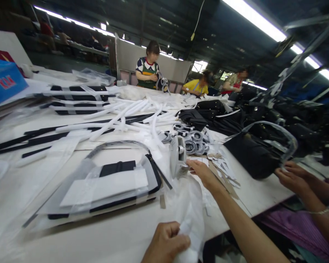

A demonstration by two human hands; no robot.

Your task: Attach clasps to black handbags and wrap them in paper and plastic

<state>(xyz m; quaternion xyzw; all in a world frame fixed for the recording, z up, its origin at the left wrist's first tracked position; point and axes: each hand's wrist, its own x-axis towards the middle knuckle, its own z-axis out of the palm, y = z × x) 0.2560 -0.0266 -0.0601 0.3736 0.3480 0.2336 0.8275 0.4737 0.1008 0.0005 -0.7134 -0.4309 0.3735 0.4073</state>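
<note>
My left hand (pixel 167 241) is at the bottom of the view, thumb and fingers pinched on a thin white wrapping sheet (pixel 190 204). The sheet runs up the table towards a pale tape dispenser (pixel 177 153). My right hand (pixel 201 173) reaches in from the right, its fingers closed at the dispenser's front end, where shiny clear tape (pixel 184 166) shows. Left of the dispenser lies a black handbag (pixel 126 204), with white padding and a white sheet over it. Its handle (pixel 120 143) is wrapped in film and arches away from me.
Rolled grey straps (pixel 194 142) and paper scraps (pixel 224 170) lie beyond my right hand. White foam tubes (pixel 126 115) and black strips spread across the table. On the right, a co-worker's hands (pixel 293 177) hold a black bag (pixel 253 153). A blue box (pixel 7 82) stands far left.
</note>
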